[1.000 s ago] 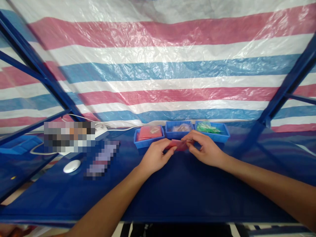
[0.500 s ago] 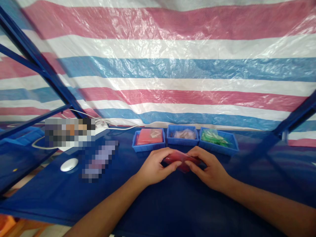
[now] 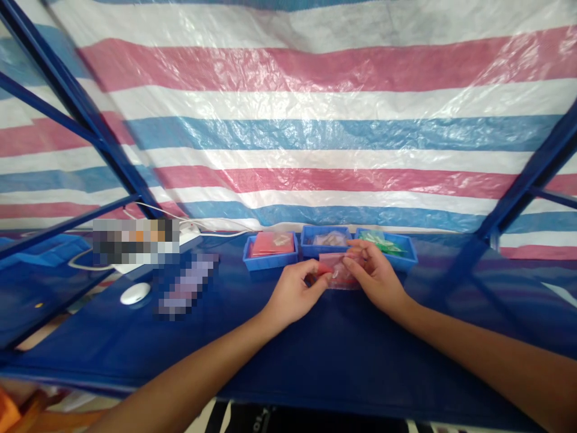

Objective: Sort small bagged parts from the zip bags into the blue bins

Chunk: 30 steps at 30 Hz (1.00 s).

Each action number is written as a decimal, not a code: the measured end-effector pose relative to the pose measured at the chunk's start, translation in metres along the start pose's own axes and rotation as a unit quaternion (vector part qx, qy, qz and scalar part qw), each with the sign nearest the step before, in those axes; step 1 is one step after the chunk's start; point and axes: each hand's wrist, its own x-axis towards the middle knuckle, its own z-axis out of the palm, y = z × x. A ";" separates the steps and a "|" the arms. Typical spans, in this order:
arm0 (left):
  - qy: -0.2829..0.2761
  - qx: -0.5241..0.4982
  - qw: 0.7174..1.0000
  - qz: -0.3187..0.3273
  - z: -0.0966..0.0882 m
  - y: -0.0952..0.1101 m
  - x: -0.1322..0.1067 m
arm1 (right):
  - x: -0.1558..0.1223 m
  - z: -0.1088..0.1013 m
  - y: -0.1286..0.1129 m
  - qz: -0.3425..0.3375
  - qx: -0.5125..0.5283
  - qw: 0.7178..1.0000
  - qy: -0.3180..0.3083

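Note:
A small pink see-through plastic bag (image 3: 339, 278) is held up between my hands, just in front of the blue bins. My left hand (image 3: 298, 293) pinches its left edge between thumb and fingers. At the bag's upper right, my right hand (image 3: 379, 278) grips it with thumb and forefinger, the other fingers slightly raised. Behind the hands, the left bin (image 3: 270, 261) contains a stack of pink bags (image 3: 265, 243). Clear bags (image 3: 331, 239) lie in the middle bin (image 3: 311, 246), and green packets (image 3: 381, 242) in the right bin (image 3: 409, 255), which my right hand partly covers.
A white oval object (image 3: 135, 293) lies on the blue table (image 3: 202, 355) to the left, beside a blurred-out long item (image 3: 189, 285). White cables (image 3: 216, 234) run along the back. Blue metal posts (image 3: 532, 174) and a striped plastic sheet (image 3: 315, 132) enclose the table.
The pink bag has been turned and spread flatter, so more of its face shows. My right hand has shifted up along it, with its fingers lifted. The camera view has tilted slightly.

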 end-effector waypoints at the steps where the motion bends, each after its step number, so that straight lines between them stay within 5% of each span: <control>1: 0.012 -0.020 1.000 -0.009 0.002 -0.001 0.003 | 0.001 0.000 0.000 0.009 0.009 1.000 0.005; 10: 0.027 -0.149 0.988 -0.039 0.012 -0.027 0.022 | 0.007 -0.002 0.004 0.065 0.077 0.995 -0.011; 18: 0.018 -0.194 0.979 -0.054 -0.004 -0.031 0.019 | 0.001 -0.001 0.006 0.006 0.071 0.997 -0.031; 24: 0.008 -0.232 0.972 -0.036 -0.006 -0.032 0.024 | 0.003 -0.009 0.007 -0.044 -0.024 0.998 -0.038; 30: -0.001 -0.233 0.971 -0.051 -0.005 -0.031 0.022 | -0.002 -0.008 0.003 -0.029 -0.033 0.997 -0.064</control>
